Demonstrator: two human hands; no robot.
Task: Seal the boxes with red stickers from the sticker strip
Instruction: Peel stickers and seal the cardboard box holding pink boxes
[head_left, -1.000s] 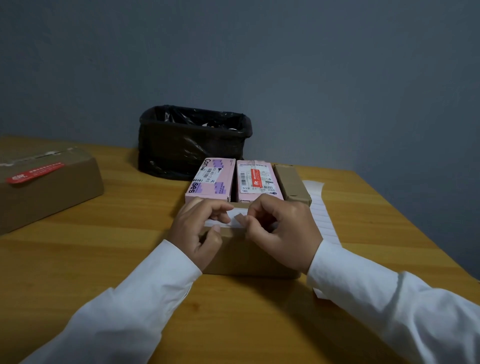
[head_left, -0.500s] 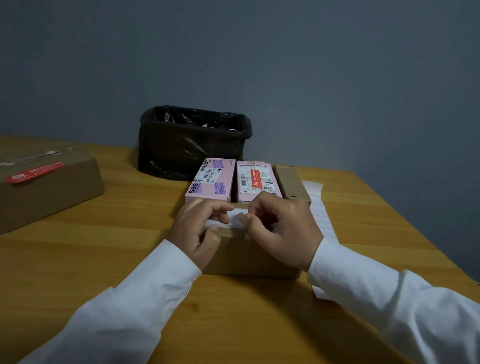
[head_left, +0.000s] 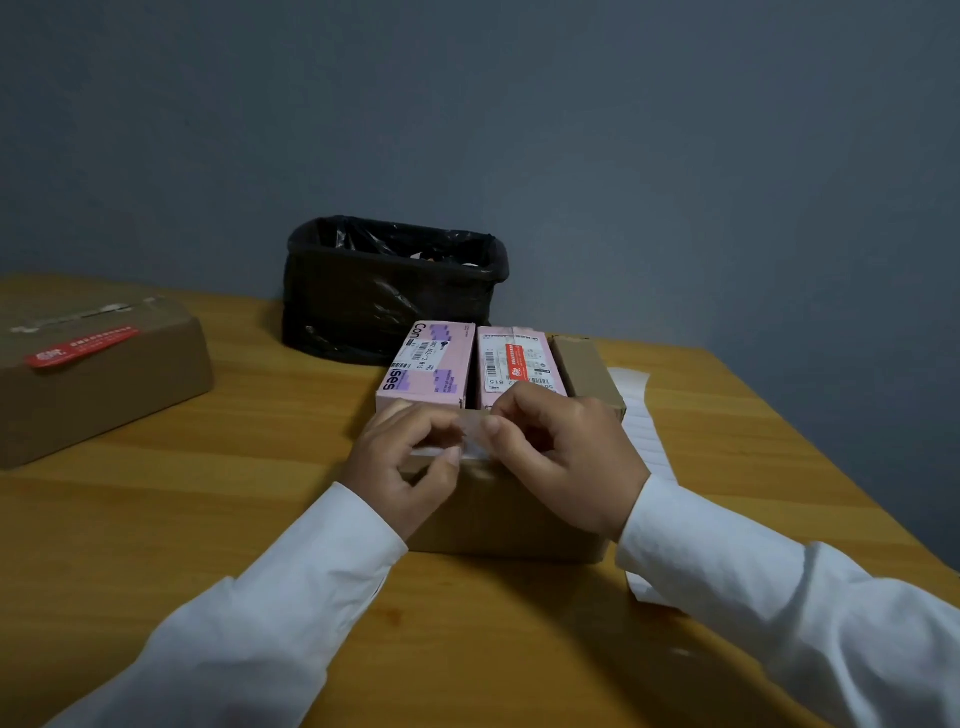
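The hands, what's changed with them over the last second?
Barely anything. Both hands, left and right, keep pinching the white strip over the brown box; the right fingers shifted slightly. Pink boxes, bin and side box stayed put.

Landmark: near box (head_left: 498, 514). Behind it, touching: two pink boxes (head_left: 428, 366), a brown box (head_left: 584, 366); bin (head_left: 389, 291) further back blocks that side. Right: strip (head_left: 641, 421) lies flat. Left: bare table (head_left: 249, 457) up to the large box (head_left: 98, 374).
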